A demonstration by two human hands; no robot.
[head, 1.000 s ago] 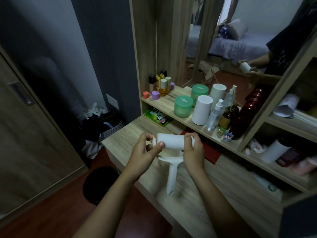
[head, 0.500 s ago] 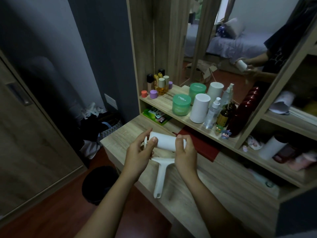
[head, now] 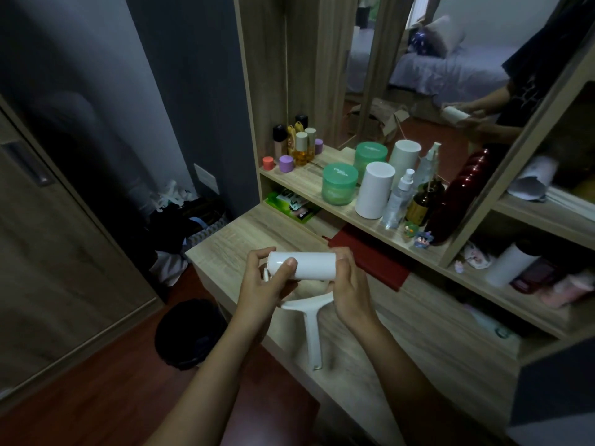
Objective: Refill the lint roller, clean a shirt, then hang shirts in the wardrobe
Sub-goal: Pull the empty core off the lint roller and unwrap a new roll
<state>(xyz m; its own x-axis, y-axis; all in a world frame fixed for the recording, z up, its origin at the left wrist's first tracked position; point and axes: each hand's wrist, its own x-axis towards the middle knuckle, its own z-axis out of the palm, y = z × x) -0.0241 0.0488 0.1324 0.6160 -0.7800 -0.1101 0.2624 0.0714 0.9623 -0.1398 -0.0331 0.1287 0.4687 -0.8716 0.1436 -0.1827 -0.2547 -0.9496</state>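
A white lint roller (head: 312, 329) hangs over the wooden dressing table (head: 402, 336), its handle pointing down toward me. Its white paper roll (head: 306, 266) lies crosswise at the top. My left hand (head: 262, 289) grips the roll's left end, thumb pressed on top. At the right end of the roll my right hand (head: 349, 289) closes around it and the frame beneath. No shirt shows in the view.
A shelf (head: 309, 178) above the table carries a green jar (head: 339, 184), a white cylinder (head: 375, 189), bottles and small caps. A mirror (head: 418, 75) reflects a bed. A black bin (head: 188, 333) stands on the floor at left, beside the wardrobe door (head: 48, 252).
Both hands kept hold of the roller. The handle's lower end swung left, then back to pointing straight down. The view shifted slightly.
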